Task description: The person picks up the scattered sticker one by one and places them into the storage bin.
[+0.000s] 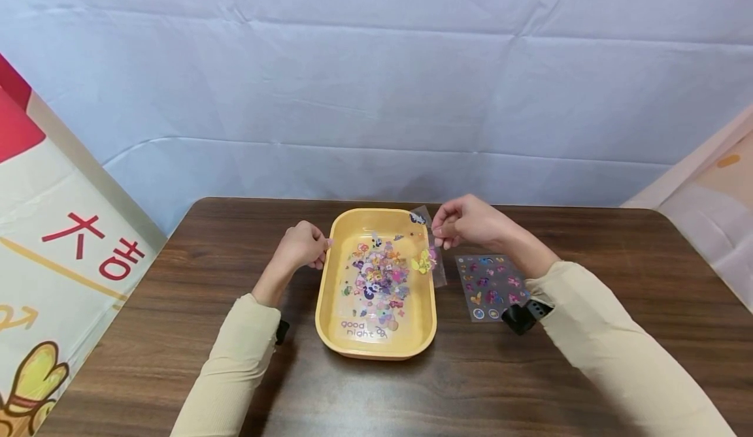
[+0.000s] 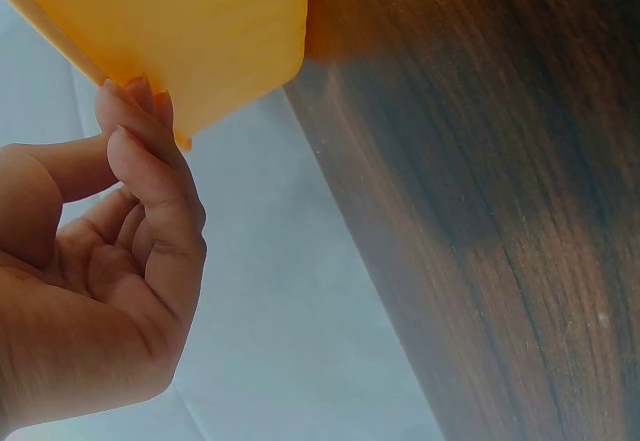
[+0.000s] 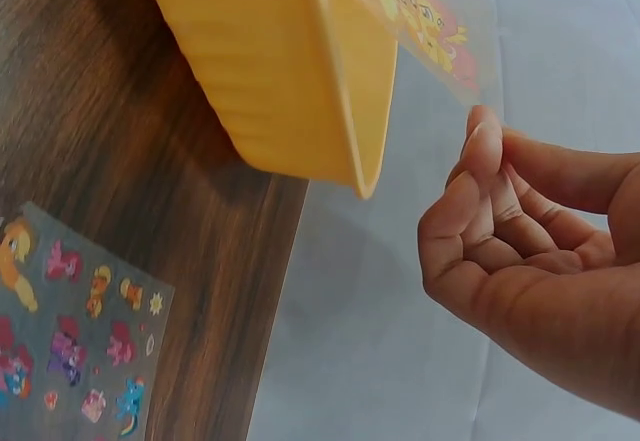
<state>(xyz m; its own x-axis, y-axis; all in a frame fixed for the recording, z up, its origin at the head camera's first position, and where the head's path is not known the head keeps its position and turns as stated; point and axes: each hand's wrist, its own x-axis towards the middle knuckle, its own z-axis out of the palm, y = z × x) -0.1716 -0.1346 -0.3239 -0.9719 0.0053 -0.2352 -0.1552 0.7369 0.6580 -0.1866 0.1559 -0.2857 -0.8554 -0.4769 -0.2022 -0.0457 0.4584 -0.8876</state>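
A yellow rectangular tray (image 1: pixel 325 293) stands on the table with many small colourful stickers (image 1: pixel 379 280) spread over its bottom. At its left rim my left hand (image 1: pixel 301 246) pinches the edge between thumb and fingers; the left wrist view shows this hand (image 2: pixel 140 231) at the tray wall (image 2: pixel 220 31). Over the right rim, my right hand (image 1: pixel 467 223) pinches a clear sticker sheet (image 1: pixel 440 274) between thumb and forefinger. In the right wrist view, the sheet (image 3: pixel 430 31) bears a yellow pony with pink hair and reaches above the tray from the fingertips of this hand (image 3: pixel 530 231).
A second clear sheet of pony stickers (image 1: pixel 484 287) lies flat on the dark wooden table (image 1: pixel 600 280), right of the tray and partly under the right forearm. A pale cloth (image 1: pixel 376 97) hangs behind the table. Printed panels (image 1: pixel 88 247) stand at the sides.
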